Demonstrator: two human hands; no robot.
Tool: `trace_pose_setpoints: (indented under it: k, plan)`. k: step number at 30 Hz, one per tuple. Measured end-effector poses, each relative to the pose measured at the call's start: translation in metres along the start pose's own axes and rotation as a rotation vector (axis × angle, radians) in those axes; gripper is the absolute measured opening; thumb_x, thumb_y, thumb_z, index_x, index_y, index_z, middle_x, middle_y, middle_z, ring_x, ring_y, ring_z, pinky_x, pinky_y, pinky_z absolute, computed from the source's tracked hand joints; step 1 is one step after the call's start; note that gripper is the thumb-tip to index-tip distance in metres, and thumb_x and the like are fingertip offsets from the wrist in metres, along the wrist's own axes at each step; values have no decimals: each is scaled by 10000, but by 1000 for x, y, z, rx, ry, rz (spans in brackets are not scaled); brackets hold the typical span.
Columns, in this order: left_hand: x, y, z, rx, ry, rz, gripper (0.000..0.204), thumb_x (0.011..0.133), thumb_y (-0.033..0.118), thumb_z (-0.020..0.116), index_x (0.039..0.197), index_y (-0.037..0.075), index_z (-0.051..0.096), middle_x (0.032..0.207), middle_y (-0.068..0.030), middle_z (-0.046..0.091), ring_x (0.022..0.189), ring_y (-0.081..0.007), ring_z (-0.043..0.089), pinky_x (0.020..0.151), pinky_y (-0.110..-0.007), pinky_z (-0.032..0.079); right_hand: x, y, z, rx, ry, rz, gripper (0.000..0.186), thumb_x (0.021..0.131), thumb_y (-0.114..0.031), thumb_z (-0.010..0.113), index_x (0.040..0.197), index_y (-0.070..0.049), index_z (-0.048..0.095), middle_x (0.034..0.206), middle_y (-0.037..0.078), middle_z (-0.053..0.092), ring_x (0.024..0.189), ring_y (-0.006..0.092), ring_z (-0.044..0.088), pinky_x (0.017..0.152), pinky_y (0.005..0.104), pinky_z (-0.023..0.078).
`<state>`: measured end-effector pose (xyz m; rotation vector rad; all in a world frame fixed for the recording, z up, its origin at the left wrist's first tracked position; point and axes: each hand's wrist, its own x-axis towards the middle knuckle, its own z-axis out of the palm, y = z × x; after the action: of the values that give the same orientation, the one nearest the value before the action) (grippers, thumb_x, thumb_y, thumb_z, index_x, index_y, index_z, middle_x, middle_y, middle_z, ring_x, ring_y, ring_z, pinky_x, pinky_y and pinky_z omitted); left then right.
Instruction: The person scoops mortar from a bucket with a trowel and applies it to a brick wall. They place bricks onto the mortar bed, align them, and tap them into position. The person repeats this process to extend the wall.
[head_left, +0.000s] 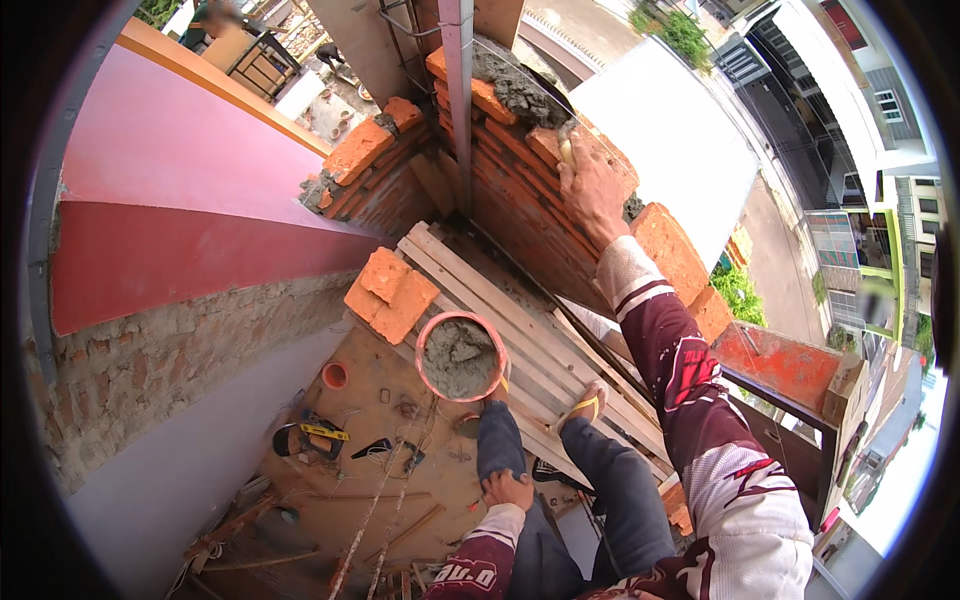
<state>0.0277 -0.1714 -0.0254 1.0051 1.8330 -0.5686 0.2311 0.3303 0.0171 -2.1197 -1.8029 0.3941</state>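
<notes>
My right hand [597, 192] reaches over the top of a brick wall [530, 205], closed round the light handle of a trowel [567, 150]. Its dark blade is partly hidden beside wet mortar [515, 85] spread on the wall's top course. Orange bricks [668, 245] continue along that course under my forearm. My left hand [508, 490] rests on my knee with its fingers laid over it, holding nothing. Beyond that knee, a round orange-rimmed bucket [421, 360] full of grey mortar stands by the planks. Loose bricks [392, 295] lie just left of it.
My feet are on wooden planks [530, 335]. An upright metal bar [458, 90] stands at the wall corner. Ropes [370, 530], tools [322, 432] and a small orange pot [335, 375] lie below. A pink-red wall [200, 240] rises left; a street lies beyond the right wall.
</notes>
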Motion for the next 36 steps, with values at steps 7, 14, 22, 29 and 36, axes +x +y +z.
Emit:
trace_pose_setpoints:
  k: [7, 14, 22, 29, 36]
  plan:
    - [2, 1, -8, -1, -42, 4, 513, 899, 392, 584, 1290, 73, 675, 1347, -167, 597, 1295, -395, 490, 1089, -517, 439, -49, 5, -40, -54, 143, -5, 546, 949, -214, 636, 1471, -125, 504, 1139, 239, 677, 944, 426, 689, 769, 503, 570]
    - [5, -1, -5, 23, -38, -4, 492, 906, 419, 598, 1271, 98, 678, 1352, -142, 590, 1318, -361, 492, 1067, -546, 436, -25, -7, -42, -319, 178, -191, 516, 956, -140, 545, 1471, -168, 520, 1072, 212, 634, 926, 384, 675, 763, 491, 566]
    - [2, 0, -14, -6, -58, 6, 503, 908, 403, 570, 1269, 71, 679, 1362, -174, 586, 1289, -396, 499, 1082, -527, 443, -46, 12, -45, -174, -19, -44, 554, 930, -95, 568, 1480, -132, 507, 1079, 219, 620, 965, 394, 650, 792, 472, 544]
    - [5, 5, -12, -18, -14, -4, 485, 892, 385, 588, 1249, 71, 686, 1341, -164, 600, 1291, -390, 495, 1074, -532, 447, -158, -23, -88, 343, -125, -150, 572, 895, -75, 685, 1443, -18, 532, 1006, 190, 642, 885, 333, 656, 833, 411, 532]
    - [8, 7, -16, -50, -29, -13, 467, 886, 377, 600, 1229, 75, 698, 1325, -157, 606, 1303, -374, 488, 1065, -539, 444, -26, -39, -201, 221, -256, 85, 462, 944, -207, 630, 1339, 15, 538, 913, 114, 680, 778, 186, 671, 692, 339, 541]
